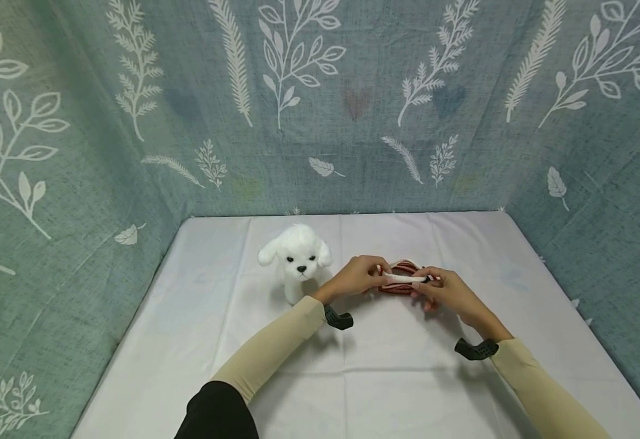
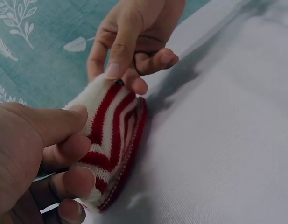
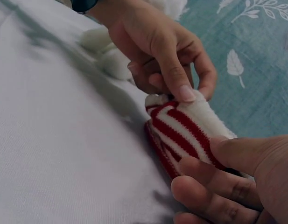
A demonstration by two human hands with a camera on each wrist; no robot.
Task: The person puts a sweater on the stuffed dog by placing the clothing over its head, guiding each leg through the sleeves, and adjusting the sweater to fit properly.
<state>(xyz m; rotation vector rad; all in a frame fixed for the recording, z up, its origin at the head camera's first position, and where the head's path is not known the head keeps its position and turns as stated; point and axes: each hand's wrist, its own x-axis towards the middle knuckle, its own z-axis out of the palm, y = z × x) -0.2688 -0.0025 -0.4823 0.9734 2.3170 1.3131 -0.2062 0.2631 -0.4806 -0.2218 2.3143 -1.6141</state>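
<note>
Between both hands is a small red-and-white striped knitted garment with a fluffy white band along its upper edge; its exact kind is unclear. My left hand pinches one end of the band between thumb and fingers. At the other end, my right hand pinches the same band, beside a small dark spot. Both wrist views show the thumbs lying on the white band of the knitted garment, with the stripes below it. The garment's lower red edge stands on or close to the white cloth.
A white plush dog stands upright just left of my left hand, facing me. White cloth covers the table. Green-blue curtains with white leaf prints enclose the back and both sides.
</note>
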